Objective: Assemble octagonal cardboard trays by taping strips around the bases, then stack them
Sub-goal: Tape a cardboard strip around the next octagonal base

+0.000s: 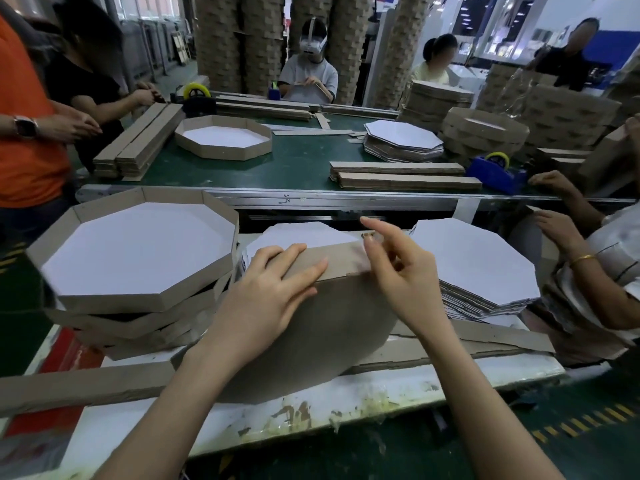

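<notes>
Head view. A tray under assembly stands tilted on the white table [346, 403] at centre: the octagonal base [311, 334] shows its brown underside to the camera, and a strip [339, 263] runs along its upper edge.

The left hand [273, 289] lies flat with straight fingers, pressing the strip against the base. The right hand [398, 271] works at the strip's end, thumb on a glossy patch (probably tape) and index finger raised. Whether it pinches anything cannot be told.

To do this step well, the left palm should pin strip and base edge flush while the right thumb rubs the tape down across the seam. The strip's fold should sit on the base's corner before the tray is turned to the next side.

Counts:
- Finished trays: one stack [114, 301] at left, at least four high, and one single tray [221, 150] on the green conveyor [294, 164].
- Flat bases: one pile [474, 258] at right.
- Loose strips on the table: two [79, 384] [491, 336].
- Tape dispensers: two, one blue [491, 173] and one black [195, 98].
</notes>
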A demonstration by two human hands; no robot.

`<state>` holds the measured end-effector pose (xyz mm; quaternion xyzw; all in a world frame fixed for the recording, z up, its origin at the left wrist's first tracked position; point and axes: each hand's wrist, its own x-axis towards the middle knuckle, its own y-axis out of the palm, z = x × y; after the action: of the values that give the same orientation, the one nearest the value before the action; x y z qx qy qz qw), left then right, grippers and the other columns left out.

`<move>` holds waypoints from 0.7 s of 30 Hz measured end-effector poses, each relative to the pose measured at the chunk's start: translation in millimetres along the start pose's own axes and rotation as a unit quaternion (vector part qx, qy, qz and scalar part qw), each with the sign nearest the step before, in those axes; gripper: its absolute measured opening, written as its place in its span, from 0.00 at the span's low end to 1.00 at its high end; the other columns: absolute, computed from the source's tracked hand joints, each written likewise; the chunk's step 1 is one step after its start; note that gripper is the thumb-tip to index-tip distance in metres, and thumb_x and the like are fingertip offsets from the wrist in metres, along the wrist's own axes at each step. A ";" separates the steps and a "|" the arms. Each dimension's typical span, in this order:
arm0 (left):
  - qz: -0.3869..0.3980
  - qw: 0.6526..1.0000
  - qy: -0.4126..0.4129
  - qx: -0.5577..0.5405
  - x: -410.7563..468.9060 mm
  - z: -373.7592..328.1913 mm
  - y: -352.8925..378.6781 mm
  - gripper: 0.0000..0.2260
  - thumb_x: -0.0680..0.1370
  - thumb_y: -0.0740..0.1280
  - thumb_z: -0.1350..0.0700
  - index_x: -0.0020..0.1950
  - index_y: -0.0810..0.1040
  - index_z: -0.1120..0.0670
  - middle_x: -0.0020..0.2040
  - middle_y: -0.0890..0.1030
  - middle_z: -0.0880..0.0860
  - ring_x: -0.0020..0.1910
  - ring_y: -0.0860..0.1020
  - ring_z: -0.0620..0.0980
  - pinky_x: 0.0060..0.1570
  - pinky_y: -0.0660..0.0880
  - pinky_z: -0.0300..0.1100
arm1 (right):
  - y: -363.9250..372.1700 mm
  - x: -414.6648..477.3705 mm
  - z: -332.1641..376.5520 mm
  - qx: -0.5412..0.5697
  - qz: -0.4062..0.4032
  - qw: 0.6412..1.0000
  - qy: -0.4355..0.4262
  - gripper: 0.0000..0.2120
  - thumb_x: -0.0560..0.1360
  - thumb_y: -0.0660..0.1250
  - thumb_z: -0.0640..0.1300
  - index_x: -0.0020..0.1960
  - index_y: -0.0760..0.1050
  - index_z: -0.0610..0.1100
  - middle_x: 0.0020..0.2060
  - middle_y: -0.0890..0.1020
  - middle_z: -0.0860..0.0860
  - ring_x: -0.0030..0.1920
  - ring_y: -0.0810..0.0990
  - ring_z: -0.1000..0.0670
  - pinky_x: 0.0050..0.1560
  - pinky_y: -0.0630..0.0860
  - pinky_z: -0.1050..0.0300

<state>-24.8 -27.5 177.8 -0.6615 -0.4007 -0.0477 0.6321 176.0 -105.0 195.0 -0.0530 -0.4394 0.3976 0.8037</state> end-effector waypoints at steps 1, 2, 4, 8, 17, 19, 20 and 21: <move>0.009 1.000 -0.008 -0.008 -0.2 0.1 -0.4 0.17 0.77 0.69 0.56 0.67 0.78 0.50 0.66 0.76 0.58 0.59 0.75 0.63 0.53 0.78 0.55 | 1.9 7.4 -0.7 -0.018 -0.003 1.000 -0.002 0.12 0.80 0.65 0.42 0.62 0.79 0.46 0.35 0.77 0.56 0.37 0.73 0.58 0.40 0.69 0.65; 0.012 1.000 -0.009 -0.009 -0.3 0.7 -0.4 0.18 0.77 0.69 0.57 0.67 0.77 0.49 0.67 0.76 0.58 0.60 0.74 0.63 0.55 0.77 0.55 | 3.7 13.3 -2.8 -0.026 0.022 0.999 0.006 0.11 0.81 0.65 0.41 0.60 0.81 0.45 0.41 0.79 0.56 0.44 0.75 0.57 0.47 0.71 0.62; 0.021 1.000 -0.008 -0.012 -0.6 1.4 -0.4 0.18 0.78 0.68 0.56 0.68 0.77 0.48 0.67 0.75 0.58 0.60 0.74 0.63 0.56 0.75 0.54 | 6.2 20.1 -8.5 -0.025 0.110 0.993 0.027 0.10 0.81 0.64 0.40 0.59 0.81 0.44 0.51 0.82 0.54 0.56 0.77 0.54 0.60 0.71 0.59; 0.024 0.998 -0.063 -0.016 -1.8 -3.9 -2.1 0.16 0.80 0.60 0.43 0.67 0.75 0.40 0.70 0.74 0.50 0.65 0.71 0.55 0.56 0.74 0.51 | 11.3 15.8 -17.2 -0.002 0.184 0.982 0.051 0.12 0.82 0.63 0.42 0.62 0.81 0.45 0.52 0.81 0.56 0.55 0.76 0.62 0.56 0.70 0.68; -0.079 0.992 -0.058 0.079 10.3 -15.5 14.2 0.14 0.77 0.64 0.41 0.53 0.85 0.45 0.54 0.83 0.54 0.51 0.80 0.57 0.57 0.72 0.54 | 14.6 10.8 -23.2 0.037 0.161 0.984 0.069 0.11 0.82 0.63 0.41 0.61 0.81 0.47 0.49 0.81 0.48 0.52 0.78 0.53 0.54 0.73 0.60; -0.087 0.990 -0.048 0.095 10.3 -12.4 16.0 0.15 0.77 0.63 0.41 0.55 0.84 0.45 0.54 0.83 0.53 0.51 0.80 0.57 0.54 0.71 0.52 | 14.6 12.6 -23.8 0.043 0.160 0.984 0.071 0.11 0.82 0.63 0.41 0.61 0.81 0.47 0.50 0.81 0.48 0.53 0.78 0.53 0.55 0.74 0.59; -0.084 0.990 -0.045 0.105 10.4 -11.2 16.8 0.16 0.77 0.62 0.40 0.56 0.84 0.45 0.55 0.83 0.53 0.51 0.79 0.57 0.53 0.71 0.51 | 15.2 12.8 -23.6 0.048 0.159 0.983 0.073 0.11 0.82 0.63 0.41 0.61 0.81 0.47 0.50 0.81 0.48 0.53 0.79 0.52 0.55 0.74 0.58; -0.080 0.989 -0.042 0.114 10.2 -10.6 17.3 0.17 0.77 0.62 0.40 0.57 0.83 0.46 0.55 0.82 0.53 0.51 0.79 0.57 0.53 0.70 0.51 | 15.7 12.5 -23.3 0.051 0.158 0.983 0.074 0.11 0.82 0.63 0.41 0.61 0.81 0.46 0.49 0.81 0.48 0.53 0.79 0.52 0.55 0.74 0.58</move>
<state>-3.0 -29.9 171.9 -0.5526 -0.4814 -0.0243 0.6799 187.8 -79.6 182.3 -0.1099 -0.3445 0.5364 0.7626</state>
